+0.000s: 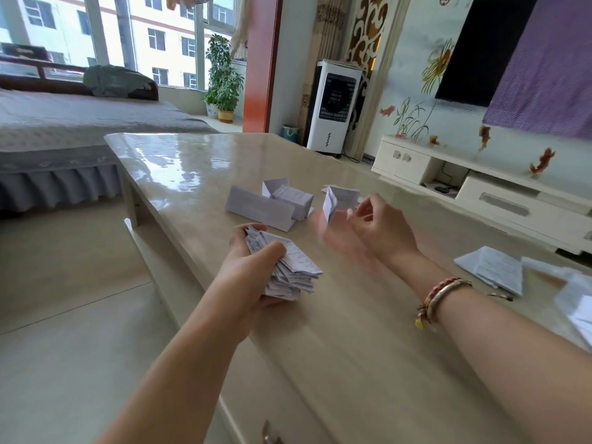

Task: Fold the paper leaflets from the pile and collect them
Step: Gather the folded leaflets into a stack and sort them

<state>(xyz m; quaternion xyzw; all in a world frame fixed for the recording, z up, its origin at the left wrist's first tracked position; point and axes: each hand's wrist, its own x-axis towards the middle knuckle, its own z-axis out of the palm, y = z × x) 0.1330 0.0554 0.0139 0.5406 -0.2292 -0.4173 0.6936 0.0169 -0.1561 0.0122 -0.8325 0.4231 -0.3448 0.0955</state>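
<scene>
Head view: glossy beige table [179, 161]; left hand [246, 267] grips folded leaflets [288, 270], right hand [381, 229] blurred, grip unclear.

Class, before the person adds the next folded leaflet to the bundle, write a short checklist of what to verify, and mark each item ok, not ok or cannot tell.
1. Left hand grips the bundle of folded leaflets: ok.
2. Right hand has hold of the single leaflet: cannot tell, motion blur.
3. That leaflet fully folded: not ok, it stands partly open.
4. Bundle edges squared: not ok, fanned.
5. Unfolded leaflets left on the table: ok.
</scene>
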